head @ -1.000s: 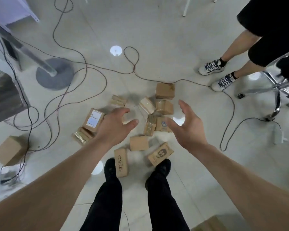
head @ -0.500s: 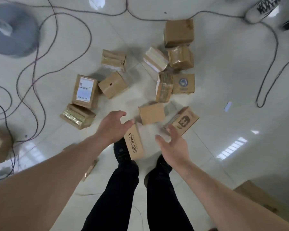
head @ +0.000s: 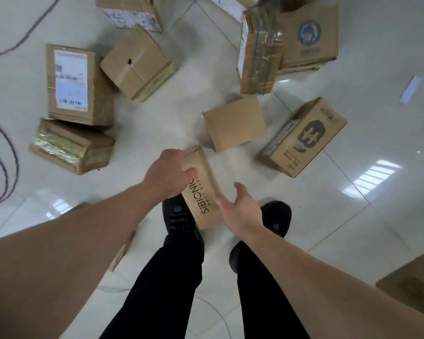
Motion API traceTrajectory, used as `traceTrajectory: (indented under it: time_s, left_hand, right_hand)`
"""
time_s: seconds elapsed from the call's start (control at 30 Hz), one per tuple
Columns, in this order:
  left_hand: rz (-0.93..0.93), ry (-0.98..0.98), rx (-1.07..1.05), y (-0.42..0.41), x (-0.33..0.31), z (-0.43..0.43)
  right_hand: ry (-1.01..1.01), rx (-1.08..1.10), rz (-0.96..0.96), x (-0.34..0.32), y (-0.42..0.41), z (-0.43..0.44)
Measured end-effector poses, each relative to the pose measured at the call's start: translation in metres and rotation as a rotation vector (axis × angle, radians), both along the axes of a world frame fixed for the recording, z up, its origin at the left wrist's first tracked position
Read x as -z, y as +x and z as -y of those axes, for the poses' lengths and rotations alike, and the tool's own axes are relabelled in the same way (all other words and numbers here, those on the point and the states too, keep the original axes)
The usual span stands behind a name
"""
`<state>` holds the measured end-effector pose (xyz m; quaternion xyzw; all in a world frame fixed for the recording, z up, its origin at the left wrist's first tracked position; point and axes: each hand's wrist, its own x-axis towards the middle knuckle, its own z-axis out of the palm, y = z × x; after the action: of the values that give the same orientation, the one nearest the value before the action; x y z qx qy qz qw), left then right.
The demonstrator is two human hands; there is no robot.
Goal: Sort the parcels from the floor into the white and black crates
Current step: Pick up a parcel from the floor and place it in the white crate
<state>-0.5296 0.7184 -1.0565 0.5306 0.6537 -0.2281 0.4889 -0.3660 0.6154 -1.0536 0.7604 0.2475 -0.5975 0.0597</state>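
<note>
Several brown cardboard parcels lie scattered on the white tiled floor. My left hand (head: 168, 173) grips the top end of a narrow parcel printed SIBIONICS (head: 205, 201), which lies just in front of my feet. My right hand (head: 240, 207) is open beside that parcel's right edge, thumb near it. A plain parcel (head: 234, 123) and a parcel with a dark logo (head: 304, 137) sit just beyond. A parcel with a white shipping label (head: 75, 84) and a taped parcel (head: 71, 146) lie to the left. No crate is in view.
My black shoes (head: 275, 217) and trouser legs stand close under the hands. Dark cables (head: 6, 152) run along the left edge. A cardboard surface (head: 413, 280) shows at the lower right. A white paper strip (head: 410, 90) lies on the right.
I have bent lower, so the parcels look much larger. My left hand has closed on the SIBIONICS parcel's top end, and my right hand has come up against its right side.
</note>
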Motion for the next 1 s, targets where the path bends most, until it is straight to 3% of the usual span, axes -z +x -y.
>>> traceTrajectory:
  time_s: [0.13, 0.23, 0.33, 0.43, 0.5, 0.6, 0.8, 1.0]
  left_hand:
    - [-0.02, 0.031, 0.029, 0.001, 0.021, 0.003]
    - [-0.043, 0.003, 0.043, 0.001, 0.028, 0.004]
    - [-0.132, 0.023, 0.045, -0.001, 0.02, 0.0]
    - [-0.093, 0.134, -0.207, 0.0, 0.007, -0.021]
    - [0.062, 0.182, -0.461, 0.006, 0.001, -0.042]
    - [0.255, 0.116, -0.671, 0.023, -0.002, -0.062]
    - [0.36, -0.036, -0.593, 0.046, 0.019, -0.049]
    - [0.359, 0.002, -0.603, 0.043, 0.01, -0.045]
  right_hand:
    - [-0.094, 0.016, -0.01, 0.021, -0.008, 0.013]
    - [-0.144, 0.261, -0.068, 0.025, -0.012, 0.015]
    - [-0.066, 0.405, -0.004, 0.018, -0.006, 0.011]
    - [0.11, 0.73, 0.092, 0.01, 0.022, -0.006]
    - [0.264, 1.007, 0.097, 0.007, 0.047, -0.028]
    - [0.392, 1.211, 0.041, 0.008, 0.073, -0.059]
    - [0.239, 1.001, 0.012, 0.024, 0.072, -0.077]
    - [0.246, 0.891, -0.041, 0.017, 0.071, -0.077]
